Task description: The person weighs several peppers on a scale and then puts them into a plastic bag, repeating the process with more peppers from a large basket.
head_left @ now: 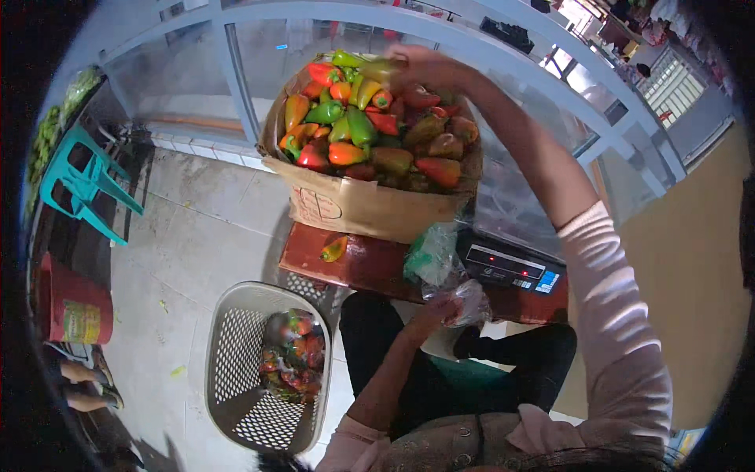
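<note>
My left hand (442, 311) is closed on the gathered part of a clear plastic bag (470, 302), low in front of the red bench. A green patch shows through the crumpled plastic; what it is I cannot make out. My right arm stretches across to the far side of a cardboard box (370, 206) heaped with red, orange and green bell peppers (360, 126). There my right hand (413, 63) is closed on a blurred greenish pepper (381, 71) above the heap.
On the red bench (370, 271) lie a loose orange pepper (334, 248) and a black digital scale (511, 267). A grey slotted basket (236, 354) on the floor holds bagged peppers (297, 350). Leftward are a teal stool (79, 177), a red bucket (79, 303) and another person's feet (90, 385).
</note>
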{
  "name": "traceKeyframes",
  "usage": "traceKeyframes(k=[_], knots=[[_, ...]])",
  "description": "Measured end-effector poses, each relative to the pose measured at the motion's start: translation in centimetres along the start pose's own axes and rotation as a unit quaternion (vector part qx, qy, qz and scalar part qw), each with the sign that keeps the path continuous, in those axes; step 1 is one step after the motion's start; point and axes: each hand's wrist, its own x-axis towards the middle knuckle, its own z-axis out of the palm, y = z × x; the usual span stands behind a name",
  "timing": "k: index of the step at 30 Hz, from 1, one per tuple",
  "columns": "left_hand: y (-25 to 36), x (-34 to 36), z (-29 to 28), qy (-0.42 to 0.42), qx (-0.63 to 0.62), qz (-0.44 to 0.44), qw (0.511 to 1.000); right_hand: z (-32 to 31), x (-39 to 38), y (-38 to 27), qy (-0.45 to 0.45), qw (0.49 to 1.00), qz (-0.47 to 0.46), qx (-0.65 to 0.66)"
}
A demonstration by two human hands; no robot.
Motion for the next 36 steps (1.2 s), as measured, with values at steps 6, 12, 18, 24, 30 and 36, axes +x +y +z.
traceKeyframes(k=[6, 12, 18, 24, 30, 36], knots=[[0.5, 0.4, 0.6, 0.014, 0.017, 0.007, 1.000, 5.8, 7.0, -3.7, -0.082, 0.972, -0.075, -0.206], [0.6, 0.1, -0.3, -0.036, -0.008, -0.011, 0.999, 8.3, 5.8, -6.9, -0.167, 0.944, -0.006, -0.286], [-0.5, -0.1, -0.6, 0.074, 0.097, -0.070, 0.990, 5.3, 3.6, -4.6, -0.065, 0.944, -0.268, -0.178], [-1.5, -1.2, -3.3, 0.082, 0.113, -0.002, 0.990, -1.2, -9.2, 0.1, 0.096, 0.994, 0.005, 0.056], [0.4, -0.3, -1.1, 0.032, 0.212, -0.034, 0.976, -0.7, -23.6, 18.0, 0.141, 0.942, 0.291, -0.093], [1.3, -3.3, -0.6, 0.050, 0.282, -0.006, 0.958, 7.0, -26.9, 18.4, 0.237, 0.854, 0.397, -0.237]])
